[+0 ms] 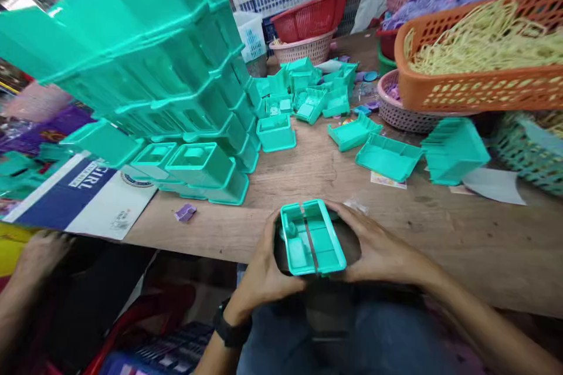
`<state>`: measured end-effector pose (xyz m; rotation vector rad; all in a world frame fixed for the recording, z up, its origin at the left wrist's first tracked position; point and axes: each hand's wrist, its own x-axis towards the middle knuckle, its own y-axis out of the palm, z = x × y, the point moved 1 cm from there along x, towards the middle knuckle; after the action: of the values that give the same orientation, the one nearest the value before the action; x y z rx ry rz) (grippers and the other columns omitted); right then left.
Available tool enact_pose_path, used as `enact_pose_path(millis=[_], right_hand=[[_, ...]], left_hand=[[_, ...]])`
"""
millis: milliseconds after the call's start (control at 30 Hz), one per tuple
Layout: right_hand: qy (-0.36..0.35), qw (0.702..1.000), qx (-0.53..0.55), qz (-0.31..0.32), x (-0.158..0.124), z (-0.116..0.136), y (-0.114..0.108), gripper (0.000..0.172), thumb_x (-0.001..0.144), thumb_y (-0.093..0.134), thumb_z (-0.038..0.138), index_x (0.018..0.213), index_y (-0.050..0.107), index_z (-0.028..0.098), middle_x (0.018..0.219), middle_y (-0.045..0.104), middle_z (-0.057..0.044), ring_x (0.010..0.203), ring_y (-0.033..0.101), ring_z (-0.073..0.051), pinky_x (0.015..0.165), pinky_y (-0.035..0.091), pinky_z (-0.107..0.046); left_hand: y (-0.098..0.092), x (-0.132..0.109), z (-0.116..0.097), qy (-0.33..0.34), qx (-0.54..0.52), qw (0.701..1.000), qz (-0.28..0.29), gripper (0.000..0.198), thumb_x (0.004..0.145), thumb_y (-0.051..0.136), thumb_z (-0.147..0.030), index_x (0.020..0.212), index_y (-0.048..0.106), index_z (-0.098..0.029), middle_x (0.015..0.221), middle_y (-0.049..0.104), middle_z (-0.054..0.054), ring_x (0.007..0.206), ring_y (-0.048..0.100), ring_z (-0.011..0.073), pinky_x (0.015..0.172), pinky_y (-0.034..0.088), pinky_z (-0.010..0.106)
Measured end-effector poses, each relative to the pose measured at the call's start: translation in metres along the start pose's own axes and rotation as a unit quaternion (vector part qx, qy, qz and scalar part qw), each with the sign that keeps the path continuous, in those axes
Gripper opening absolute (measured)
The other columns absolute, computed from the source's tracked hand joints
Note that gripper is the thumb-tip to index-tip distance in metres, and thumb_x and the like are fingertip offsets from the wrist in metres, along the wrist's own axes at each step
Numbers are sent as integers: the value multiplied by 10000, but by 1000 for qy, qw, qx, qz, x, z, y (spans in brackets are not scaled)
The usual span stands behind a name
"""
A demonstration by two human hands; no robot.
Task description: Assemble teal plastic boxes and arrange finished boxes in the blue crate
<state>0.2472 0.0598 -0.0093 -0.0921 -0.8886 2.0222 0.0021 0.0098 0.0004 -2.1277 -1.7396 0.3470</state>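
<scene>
Both my hands hold a small teal plastic box made of two halves side by side, its open side facing up, just at the table's near edge. My left hand curls round its left side, with a black watch on the wrist. My right hand wraps the right side, fingers closed against it. A tall leaning stack of finished teal boxes rises on the left of the wooden table. Loose teal box parts lie scattered across the middle.
An orange basket of yellow strands stands at the right over a pink basket. Red and pink baskets sit at the back. A blue-white card lies left. Another person's hand rests at the lower left.
</scene>
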Motion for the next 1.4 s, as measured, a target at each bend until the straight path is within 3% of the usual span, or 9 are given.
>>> enact_pose_path(millis=[167, 400, 700, 1400], right_hand=[[4, 1000, 3, 16, 0, 2, 0, 1163, 675, 943, 422, 1623, 284, 274, 1590, 508, -137, 1446, 507, -355, 1221, 415, -520], [-20, 1000, -13, 2, 0, 1, 4, 1232, 672, 965, 405, 1649, 223, 286, 1610, 485, -147, 1448, 508, -344, 1204, 442, -489], [-39, 999, -24, -13, -1, 1, 5, 1317, 694, 956, 370, 1679, 82, 378, 1631, 471, -85, 1447, 511, -333, 1195, 452, -504], [-27, 999, -33, 0, -2, -5, 7, 1249, 714, 936, 436, 1676, 148, 322, 1623, 468, -147, 1447, 501, -387, 1203, 405, -618]], left_hand=[[4, -1, -3, -10, -4, 1000, -6, 1105, 638, 916, -277, 1539, 277, -274, 1560, 490, 129, 1457, 492, 372, 1233, 417, 563], [6, 1, -8, -21, -34, 999, -15, 1091, 615, 905, -278, 1493, 258, -260, 1448, 581, 121, 1321, 610, 347, 1162, 490, 535], [9, 4, -7, 21, 3, 999, -38, 1039, 617, 885, -250, 1472, 294, -255, 1415, 598, 114, 1286, 627, 334, 1146, 502, 532], [3, 2, -6, 43, 40, 997, -44, 1044, 622, 912, -322, 1498, 349, -236, 1484, 571, 133, 1372, 576, 371, 1172, 485, 542]])
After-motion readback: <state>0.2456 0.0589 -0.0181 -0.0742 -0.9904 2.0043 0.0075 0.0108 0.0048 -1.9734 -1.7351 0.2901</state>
